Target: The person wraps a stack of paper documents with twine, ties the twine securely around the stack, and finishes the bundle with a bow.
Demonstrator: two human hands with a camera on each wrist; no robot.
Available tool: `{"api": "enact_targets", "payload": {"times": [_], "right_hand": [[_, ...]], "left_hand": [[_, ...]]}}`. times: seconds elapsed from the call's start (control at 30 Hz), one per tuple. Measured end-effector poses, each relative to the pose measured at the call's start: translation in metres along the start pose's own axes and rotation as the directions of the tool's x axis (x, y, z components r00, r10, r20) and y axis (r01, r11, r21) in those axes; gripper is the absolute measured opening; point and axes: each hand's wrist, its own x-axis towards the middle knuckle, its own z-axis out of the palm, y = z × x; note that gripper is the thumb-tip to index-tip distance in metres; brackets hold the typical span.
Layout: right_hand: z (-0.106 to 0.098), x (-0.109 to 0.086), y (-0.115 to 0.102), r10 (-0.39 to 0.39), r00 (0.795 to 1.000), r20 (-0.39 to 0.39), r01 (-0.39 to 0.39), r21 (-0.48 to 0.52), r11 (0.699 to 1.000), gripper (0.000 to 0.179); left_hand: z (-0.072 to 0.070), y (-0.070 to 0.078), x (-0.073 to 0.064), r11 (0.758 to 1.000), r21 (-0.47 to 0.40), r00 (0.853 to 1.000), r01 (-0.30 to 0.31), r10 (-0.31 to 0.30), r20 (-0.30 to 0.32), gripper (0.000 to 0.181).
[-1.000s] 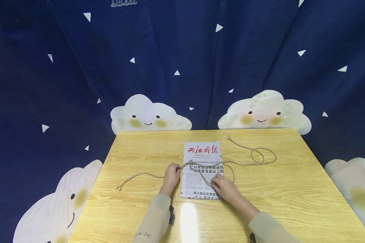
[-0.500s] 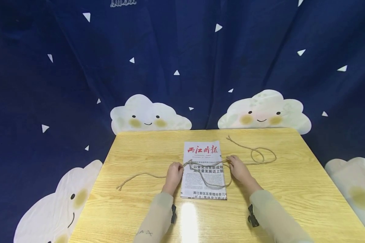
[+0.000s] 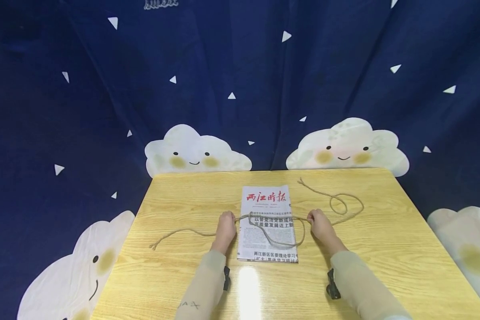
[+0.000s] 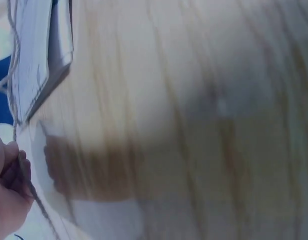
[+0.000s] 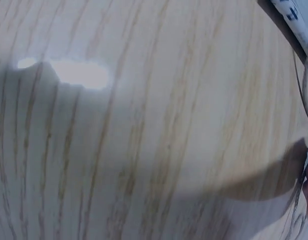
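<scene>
A folded newspaper point(image 3: 264, 244) with a red title lies on the table, its thick side edge showing in the left wrist view. Twine point(image 3: 272, 217) runs straight across its upper half, and a loop hangs down over the lower right of the sheet. At the paper's left edge my left hand point(image 3: 226, 227) pinches the twine; the left wrist view shows the strand passing between thumb and fingers point(image 4: 24, 170). Just off the right edge, my right hand point(image 3: 321, 226) pinches the other side of the strand. Only its fingertips show in the right wrist view.
One loose twine end point(image 3: 172, 233) trails left over the wooden table point(image 3: 176, 195). The other end curls in a loop point(image 3: 346, 198) at the back right. A dark blue curtain point(image 3: 232, 66) with clouds hangs behind the table.
My right hand has gone from the loop on the paper's lower right up to the crosswise strand, then slightly right. That strand is now straighter. My left hand has stayed nearly in place.
</scene>
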Motion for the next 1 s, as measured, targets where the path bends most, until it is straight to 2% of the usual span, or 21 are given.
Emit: {"api": "enact_targets", "payload": {"times": [0.2,0.3,0.4,0.47,0.53,0.6,0.67,0.73,0.8,0.9,1.0], "right_hand": [[-0.011,-0.001,0.006,0.063,0.997,0.04,-0.065,0.055,0.996,0.006],[-0.015,-0.001,0.007,0.08,0.995,0.058,-0.084,0.067,0.994,0.007],[-0.016,-0.004,0.009,0.082,0.995,0.062,-0.086,0.067,0.994,0.008],[-0.017,-0.006,0.01,0.084,0.995,0.06,-0.088,0.064,0.994,0.008],[-0.017,-0.008,0.012,0.082,0.995,0.061,-0.085,0.064,0.994,0.008],[-0.017,-0.009,0.015,0.077,0.995,0.063,-0.081,0.063,0.995,0.008],[-0.017,-0.01,0.017,0.076,0.995,0.059,-0.079,0.055,0.995,0.008],[-0.016,-0.012,0.018,0.07,0.996,0.049,-0.072,0.04,0.997,0.007],[-0.016,-0.013,0.017,0.06,0.998,0.025,-0.061,0.02,0.998,0.007],[-0.015,-0.013,0.015,0.003,0.999,-0.039,-0.004,-0.03,1.0,0.006],[-0.013,-0.012,0.011,-0.075,0.992,-0.099,0.067,-0.08,0.995,0.011]], "left_hand": [[-0.008,-0.012,0.003,0.987,-0.107,0.992,0.121,-0.123,-0.013,0.007],[-0.012,-0.018,0.004,0.96,-0.197,0.979,0.2,-0.205,-0.004,0.009],[-0.016,-0.024,0.003,0.921,-0.288,0.962,0.262,-0.274,-0.001,0.011],[-0.017,-0.028,0.002,0.904,-0.331,0.953,0.271,-0.301,-0.043,0.01],[-0.017,-0.032,0.001,0.897,-0.35,0.94,0.269,-0.324,-0.107,0.009],[-0.017,-0.034,0.0,0.898,-0.348,0.923,0.268,-0.343,-0.174,0.007],[-0.016,-0.036,-0.002,0.899,-0.343,0.91,0.273,-0.357,-0.211,0.006],[-0.016,-0.035,-0.003,0.912,-0.307,0.91,0.271,-0.347,-0.226,0.005],[-0.014,-0.032,-0.004,0.941,-0.241,0.922,0.239,-0.298,-0.248,0.005],[-0.009,-0.025,-0.003,0.982,-0.131,0.952,0.134,-0.165,-0.259,0.009],[-0.001,-0.015,-0.002,0.996,-0.091,0.983,0.007,-0.023,-0.183,0.015]]}}
